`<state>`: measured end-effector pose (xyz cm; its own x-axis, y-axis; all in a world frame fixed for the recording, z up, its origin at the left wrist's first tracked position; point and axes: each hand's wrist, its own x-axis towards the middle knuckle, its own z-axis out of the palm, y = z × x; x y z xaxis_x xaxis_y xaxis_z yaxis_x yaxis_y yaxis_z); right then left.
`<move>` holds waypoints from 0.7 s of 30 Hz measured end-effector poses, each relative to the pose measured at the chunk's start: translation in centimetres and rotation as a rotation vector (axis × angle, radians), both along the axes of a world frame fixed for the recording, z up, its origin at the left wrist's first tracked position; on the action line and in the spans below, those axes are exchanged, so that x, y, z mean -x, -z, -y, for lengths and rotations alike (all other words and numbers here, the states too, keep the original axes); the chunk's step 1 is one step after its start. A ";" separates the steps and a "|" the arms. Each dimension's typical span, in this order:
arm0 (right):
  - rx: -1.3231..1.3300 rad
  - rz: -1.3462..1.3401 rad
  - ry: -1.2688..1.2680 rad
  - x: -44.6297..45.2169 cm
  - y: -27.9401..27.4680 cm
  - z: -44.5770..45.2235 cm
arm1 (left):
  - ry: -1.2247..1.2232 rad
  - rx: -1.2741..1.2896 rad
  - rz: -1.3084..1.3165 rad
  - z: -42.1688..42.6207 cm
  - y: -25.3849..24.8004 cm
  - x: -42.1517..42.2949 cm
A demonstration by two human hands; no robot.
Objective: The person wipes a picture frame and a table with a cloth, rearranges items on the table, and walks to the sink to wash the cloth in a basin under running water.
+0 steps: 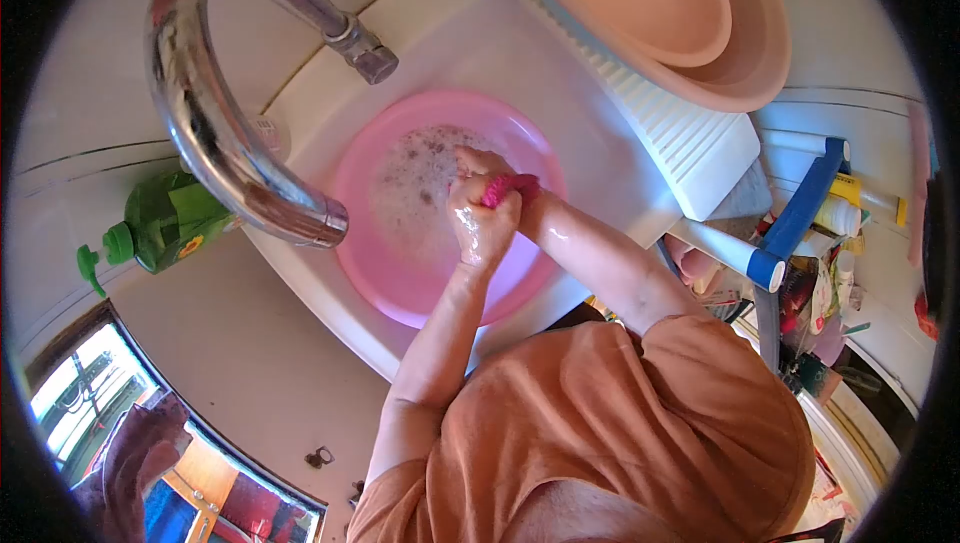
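A bunched bright pink cloth point(508, 189) is gripped between my wet hands above the basin. My left hand point(480, 221) is closed around it, and pink fabric pokes out by the thumb. Just beyond, my right hand point(484, 163) is curled against the same cloth, its fingers partly hidden behind the left hand. Below them, a round pink basin point(365, 278) holds cloudy water with grey-white suds point(425, 168). The basin stands inside a white sink point(590, 133).
A chrome faucet point(205, 108) arches in at upper left. Beside it lies a green pump bottle point(165, 223). Peach-coloured basins point(755, 53) rest over the ribbed white washboard point(690, 158) at upper right. A blue-ended rack point(795, 213) and clutter stand at the right.
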<state>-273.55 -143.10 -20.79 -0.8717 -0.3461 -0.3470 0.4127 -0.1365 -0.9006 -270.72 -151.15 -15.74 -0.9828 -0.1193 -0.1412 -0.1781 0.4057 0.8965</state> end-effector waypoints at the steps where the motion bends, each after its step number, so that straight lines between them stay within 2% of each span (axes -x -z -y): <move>1: 0.290 0.303 0.152 -0.3 1.7 1.4 | -0.042 -0.049 0.146 -0.1 -0.6 0.9; 2: 0.577 0.605 0.307 -0.8 3.4 2.8 | -0.083 -0.100 0.293 -0.1 -1.0 2.0; 3: 0.865 0.902 0.459 -1.0 4.2 3.3 | -0.117 -0.146 0.284 1.3 1.0 3.1; 4: 0.297 0.836 0.373 0.1 -6.9 2.3 | -0.132 -0.051 0.317 2.4 -0.8 4.4; 5: 0.274 0.794 0.426 0.3 -6.5 2.2 | -0.147 0.042 0.352 3.6 -2.5 5.6; 6: 0.249 0.748 0.481 1.0 -5.4 1.9 | -0.154 0.154 0.355 4.8 -0.9 6.3; 7: 0.225 0.703 0.539 1.8 -4.0 1.5 | -0.147 0.215 0.223 6.4 1.5 6.3; 8: 0.055 0.483 0.288 2.5 -0.7 -1.2 | -0.140 0.274 0.094 7.9 4.7 5.7; 9: 0.068 0.425 0.216 2.8 -0.5 -3.0 | -0.131 0.330 -0.040 9.3 7.6 5.3; 10: 0.025 0.460 0.278 2.9 -1.5 -3.4 | -0.086 0.547 0.032 10.4 9.6 4.9; 13: -0.195 0.575 0.324 1.4 -1.9 -2.3 | 0.042 0.871 0.169 6.5 4.6 3.6; 14: -0.284 0.613 0.314 0.7 -1.8 -1.8 | 0.222 0.955 0.185 5.7 3.0 3.6; 16: -0.154 0.670 0.335 0.6 -2.9 -1.8 | 0.578 1.110 0.209 4.7 0.9 3.9; 19: -0.094 0.688 0.414 -0.5 -3.4 -0.7 | 0.201 0.671 0.275 8.6 5.4 3.8; 21: -0.115 0.675 0.360 -0.9 -2.1 0.5 | -0.026 -0.190 0.344 6.2 5.2 1.8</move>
